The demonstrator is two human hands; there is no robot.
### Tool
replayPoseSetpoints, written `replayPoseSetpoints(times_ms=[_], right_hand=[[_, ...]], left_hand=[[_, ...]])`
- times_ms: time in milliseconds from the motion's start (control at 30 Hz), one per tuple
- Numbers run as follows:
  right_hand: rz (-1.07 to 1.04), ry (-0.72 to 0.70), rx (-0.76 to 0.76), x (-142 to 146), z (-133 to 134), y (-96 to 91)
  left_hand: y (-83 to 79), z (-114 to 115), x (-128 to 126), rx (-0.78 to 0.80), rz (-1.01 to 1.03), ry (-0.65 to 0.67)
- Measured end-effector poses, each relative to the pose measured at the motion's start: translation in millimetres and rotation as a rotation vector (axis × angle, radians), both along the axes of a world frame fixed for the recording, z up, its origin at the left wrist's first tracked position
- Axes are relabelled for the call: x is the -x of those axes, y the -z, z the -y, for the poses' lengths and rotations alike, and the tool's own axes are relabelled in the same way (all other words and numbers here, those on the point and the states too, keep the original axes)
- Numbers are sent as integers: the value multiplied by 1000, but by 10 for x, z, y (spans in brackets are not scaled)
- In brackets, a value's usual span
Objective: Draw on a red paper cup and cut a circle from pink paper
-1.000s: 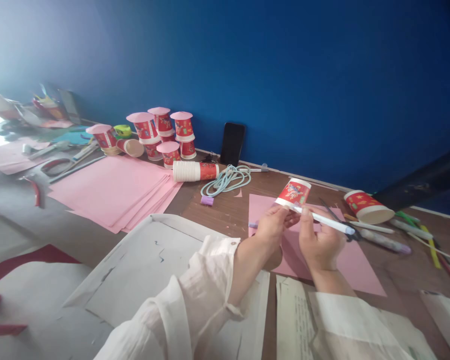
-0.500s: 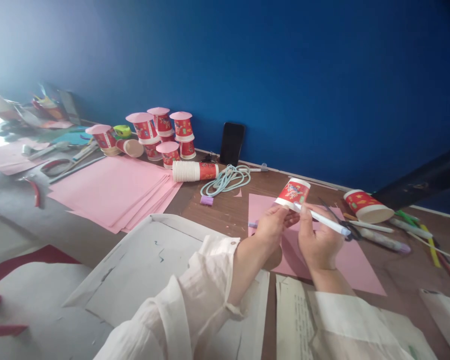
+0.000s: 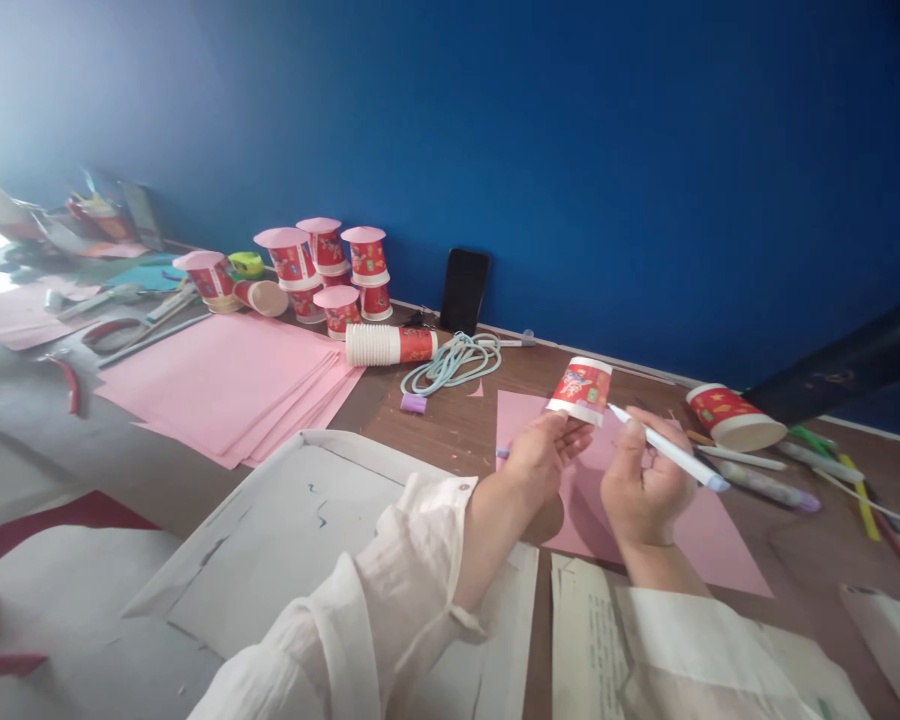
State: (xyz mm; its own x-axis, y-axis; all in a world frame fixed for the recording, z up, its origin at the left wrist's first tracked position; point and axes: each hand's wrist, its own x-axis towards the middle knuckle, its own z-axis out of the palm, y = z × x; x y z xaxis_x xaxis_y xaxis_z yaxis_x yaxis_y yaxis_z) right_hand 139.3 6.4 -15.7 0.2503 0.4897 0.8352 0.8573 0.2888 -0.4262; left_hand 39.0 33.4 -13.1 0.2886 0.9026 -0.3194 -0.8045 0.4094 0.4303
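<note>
A red patterned paper cup [image 3: 582,388] is held upside down by its rim in my left hand [image 3: 541,452], over a pink sheet of paper [image 3: 712,540]. My right hand [image 3: 645,490] grips a white marker [image 3: 679,456] whose tip points at the cup's right side, with a small gap between them. The marker's far end is pale blue and slants down to the right. Most of the left fingers are visible under the cup; its inside is hidden.
Behind stand several red cups with pink paper discs [image 3: 283,240], a nested cup stack [image 3: 390,345], a coiled pale-blue cord [image 3: 457,365] and a phone [image 3: 465,290] against the wall. Pink sheets [image 3: 217,385] lie left. Another cup [image 3: 733,415] and pens lie right.
The marker tip has moved off the cup to the right, along with my right hand. My left hand has shifted and turned the cup slightly.
</note>
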Motion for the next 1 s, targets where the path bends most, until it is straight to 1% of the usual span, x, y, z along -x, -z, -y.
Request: replayPoseSetpoints(times_ms=[133, 333, 533, 633, 767, 867, 1000], right_hand=[[39, -8, -10, 1, -10, -6], [128, -63, 20, 19, -18, -69], [132, -59, 53, -4, -27, -49], [134, -60, 64, -4, -22, -21], [137, -25, 74, 8, -7, 5], [134, -6, 78, 9, -6, 7], [130, -38, 81, 0, -15, -31]], left_hand=[[34, -17, -6, 6, 41, 35], [36, 0, -24, -55, 15, 20], [27, 26, -20, -116, 8, 9], [21, 29, -26, -104, 9, -17], [18, 25, -39, -99, 9, -37], [20, 24, -41, -91, 13, -31], [13, 31, -29, -107, 27, -12]])
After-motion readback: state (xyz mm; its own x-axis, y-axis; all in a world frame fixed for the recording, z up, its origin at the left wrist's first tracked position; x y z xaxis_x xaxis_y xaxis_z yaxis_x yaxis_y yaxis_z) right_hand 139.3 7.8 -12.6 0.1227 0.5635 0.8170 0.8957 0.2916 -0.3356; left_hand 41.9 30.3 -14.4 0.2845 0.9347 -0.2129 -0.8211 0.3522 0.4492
